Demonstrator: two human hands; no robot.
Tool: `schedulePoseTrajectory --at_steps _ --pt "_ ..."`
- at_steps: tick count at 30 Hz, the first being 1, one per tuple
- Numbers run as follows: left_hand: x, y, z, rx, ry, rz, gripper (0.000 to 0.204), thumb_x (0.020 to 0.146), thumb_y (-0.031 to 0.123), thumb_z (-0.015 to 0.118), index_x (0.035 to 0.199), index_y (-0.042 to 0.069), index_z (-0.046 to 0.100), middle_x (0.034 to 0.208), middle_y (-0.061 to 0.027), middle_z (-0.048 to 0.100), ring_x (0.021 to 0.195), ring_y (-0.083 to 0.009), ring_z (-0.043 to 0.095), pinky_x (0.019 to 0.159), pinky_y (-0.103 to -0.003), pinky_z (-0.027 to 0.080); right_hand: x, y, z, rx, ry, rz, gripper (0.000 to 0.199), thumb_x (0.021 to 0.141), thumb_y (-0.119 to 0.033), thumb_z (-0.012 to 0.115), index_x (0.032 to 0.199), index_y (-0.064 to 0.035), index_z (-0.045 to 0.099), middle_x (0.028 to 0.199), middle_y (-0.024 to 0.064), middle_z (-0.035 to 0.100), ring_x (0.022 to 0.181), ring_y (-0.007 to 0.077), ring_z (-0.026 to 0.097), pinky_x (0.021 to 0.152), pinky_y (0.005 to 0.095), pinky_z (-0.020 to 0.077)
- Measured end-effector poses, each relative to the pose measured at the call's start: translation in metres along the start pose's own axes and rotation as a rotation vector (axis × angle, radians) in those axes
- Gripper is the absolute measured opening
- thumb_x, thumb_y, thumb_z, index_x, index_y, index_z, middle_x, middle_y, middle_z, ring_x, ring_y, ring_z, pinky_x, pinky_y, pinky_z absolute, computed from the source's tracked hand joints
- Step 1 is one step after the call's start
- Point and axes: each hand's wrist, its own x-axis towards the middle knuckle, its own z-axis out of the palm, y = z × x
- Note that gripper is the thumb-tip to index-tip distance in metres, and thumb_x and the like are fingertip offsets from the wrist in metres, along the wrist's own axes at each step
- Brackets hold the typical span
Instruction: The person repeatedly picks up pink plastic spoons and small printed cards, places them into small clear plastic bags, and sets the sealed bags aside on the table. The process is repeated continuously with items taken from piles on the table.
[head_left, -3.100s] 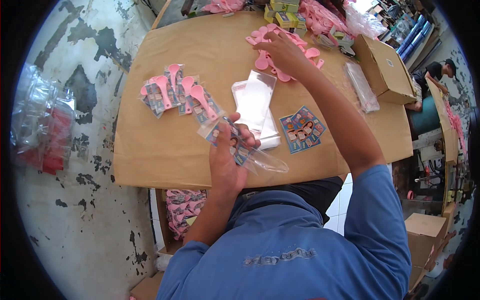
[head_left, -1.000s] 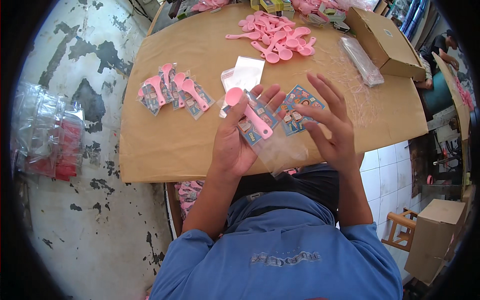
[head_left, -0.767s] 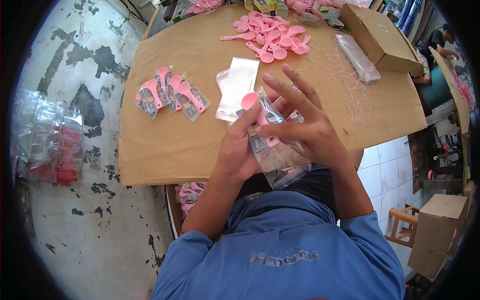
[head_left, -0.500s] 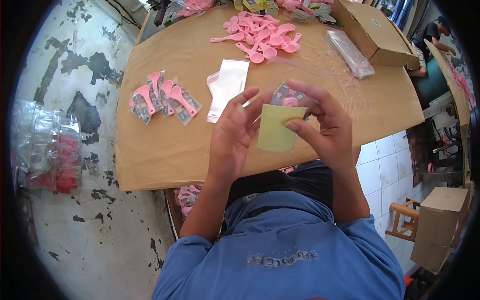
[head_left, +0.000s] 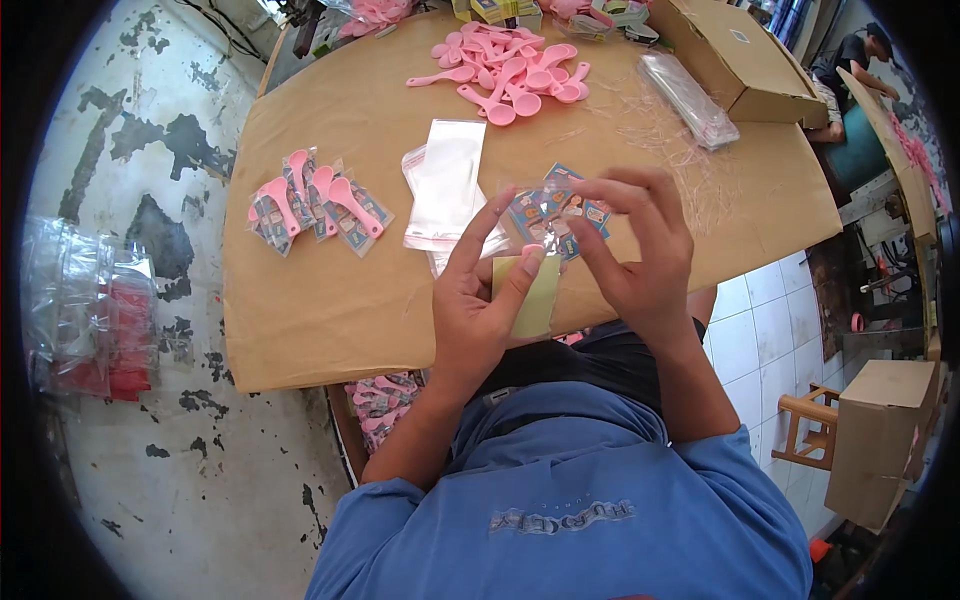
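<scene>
Head view, yellow card (head_left: 537, 295), between hands (head_left: 473, 310)

bright, glare on plastic sleeves (head_left: 455, 180), dark rim

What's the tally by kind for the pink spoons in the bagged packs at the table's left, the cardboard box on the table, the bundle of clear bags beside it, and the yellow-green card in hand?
Pink spoons in the packs: 5 visible, one mostly hidden
Cardboard box: 1
Clear-bag bundle: 1
Yellow-green card: 1
Total: 8
</scene>
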Motion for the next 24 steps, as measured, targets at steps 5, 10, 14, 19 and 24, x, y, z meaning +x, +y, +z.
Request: schedulePoseTrajectory --at_steps 5,10,14,19,24 --pt "-0.003 -0.004 -0.006 0.109 -0.059 0.05 0.065 0.101 0.004 0.064 0.158 0.004 0.035 0.1 -0.0093 0.075 0.08 -0.0051 0.066 0.067 -0.018 0.049 0.016 -0.01 0.019 -0.224 -0.006 -0.266 0.026 0.077 -0.006 0.08 0.102 -0.0068 0.074 0.115 0.0086 0.066 0.1 0.029 0.061 0.082 0.0392 0.0517" --pt "-0.005 -0.007 -0.014 0.354 -0.075 0.137 0.063 0.098 0.002 0.065 0.156 0.003 0.041 0.073 0.0084 0.055 0.061 0.0024 0.038 0.052 -0.019 0.026 0.015 -0.01 0.027 -0.279 0.02 -0.313 0.028 0.074 -0.005 0.08 0.101 -0.0065 0.074 0.115 0.0065 0.068 0.101 0.0296 0.061 0.082 0.0399 0.0513" --pt "-0.006 0.001 -0.013 0.512 -0.081 0.207 0.061 0.097 0.001 0.066 0.155 0.002 0.044 0.068 0.0108 0.041 0.059 0.0009 0.029 0.051 -0.021 0.021 0.016 -0.005 0.03 -0.229 0.019 -0.286 0.025 0.073 -0.002 0.078 0.097 -0.0052 0.072 0.11 0.007 0.07 0.1 0.0306 0.062 0.084 0.0396 0.0518" --pt "-0.004 -0.008 -0.017 0.382 -0.142 0.085 0.057 0.101 0.005 0.063 0.154 -0.001 0.041 0.094 -0.0071 0.074 0.088 -0.0072 0.068 0.073 -0.021 0.051 0.015 0.004 0.028 0.059 0.039 -0.05 0.019 0.078 0.002 0.073 0.096 -0.0032 0.069 0.109 0.0112 0.071 0.097 0.03 0.066 0.088 0.0382 0.0535" --pt "-0.005 0.002 -0.006 0.104 -0.12 -0.093 0.049 0.102 0.008 0.062 0.146 -0.003 0.045 0.118 -0.0232 0.072 0.11 -0.0204 0.07 0.09 -0.029 0.056 0.027 0.029 0.001 0.8 0.386 0.4 0.007 0.094 0.002 0.061 0.1 -0.0015 0.062 0.101 0.0103 0.069 0.092 0.0204 0.067 0.088 0.0368 0.0559"
